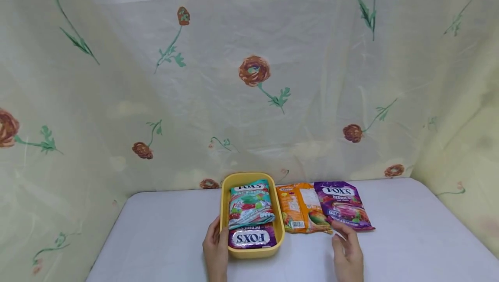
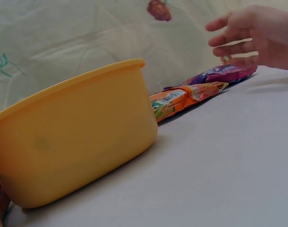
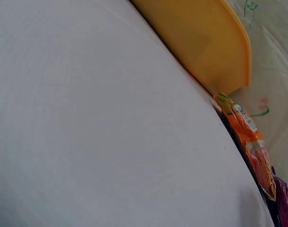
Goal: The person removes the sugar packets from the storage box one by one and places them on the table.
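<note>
My left hand (image 1: 216,247) rests against the left side of a yellow plastic tub (image 1: 255,254), its fingers along the outer wall. In the tub, a teal Fox's Mint Blossom candy bag (image 1: 251,204) partly covers a purple Fox's Berries bag (image 1: 251,236). My right hand (image 1: 348,251), also seen in the left wrist view, hovers with loosely bent fingers in front of another purple Fox's Berries bag (image 1: 343,206) and holds nothing visible. Between the tub and that bag lies an orange candy bag (image 1: 300,212), its barcode side up.
The white table (image 1: 163,234) carries the tub and the bags near its back edge. Behind and on both sides hangs a pale curtain (image 1: 296,113) printed with flowers. In the right wrist view, the orange bag (image 3: 250,146) lies close by the tub's corner.
</note>
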Action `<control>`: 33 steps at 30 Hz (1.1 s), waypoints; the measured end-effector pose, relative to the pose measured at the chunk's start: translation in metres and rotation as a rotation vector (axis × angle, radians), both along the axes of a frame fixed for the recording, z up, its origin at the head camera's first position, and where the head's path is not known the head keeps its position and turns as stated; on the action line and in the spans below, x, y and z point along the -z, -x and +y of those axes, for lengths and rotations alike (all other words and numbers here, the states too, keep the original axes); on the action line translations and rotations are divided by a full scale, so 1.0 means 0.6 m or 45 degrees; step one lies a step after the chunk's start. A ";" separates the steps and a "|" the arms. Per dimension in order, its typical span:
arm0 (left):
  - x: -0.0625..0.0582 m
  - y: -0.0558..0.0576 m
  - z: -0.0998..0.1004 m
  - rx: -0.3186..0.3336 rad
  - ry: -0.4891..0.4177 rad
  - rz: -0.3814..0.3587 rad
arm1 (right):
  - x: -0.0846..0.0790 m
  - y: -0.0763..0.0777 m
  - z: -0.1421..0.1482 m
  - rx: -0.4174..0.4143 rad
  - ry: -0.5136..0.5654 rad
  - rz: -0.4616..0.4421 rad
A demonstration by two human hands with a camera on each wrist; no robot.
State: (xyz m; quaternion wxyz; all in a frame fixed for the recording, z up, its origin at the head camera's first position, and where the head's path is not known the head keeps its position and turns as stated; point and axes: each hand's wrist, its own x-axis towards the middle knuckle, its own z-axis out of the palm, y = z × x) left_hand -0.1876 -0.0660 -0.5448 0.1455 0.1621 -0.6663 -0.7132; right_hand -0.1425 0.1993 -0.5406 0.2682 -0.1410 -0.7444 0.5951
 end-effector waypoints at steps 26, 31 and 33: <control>-0.005 -0.002 0.004 -0.012 0.007 0.001 | -0.044 -0.007 -0.074 -0.544 0.102 -0.095; -0.006 -0.001 0.003 -0.020 0.009 -0.045 | -0.056 0.003 -0.097 -0.650 0.064 -0.040; -0.007 0.000 0.004 -0.012 0.008 -0.073 | -0.062 0.007 -0.106 -0.690 0.050 -0.024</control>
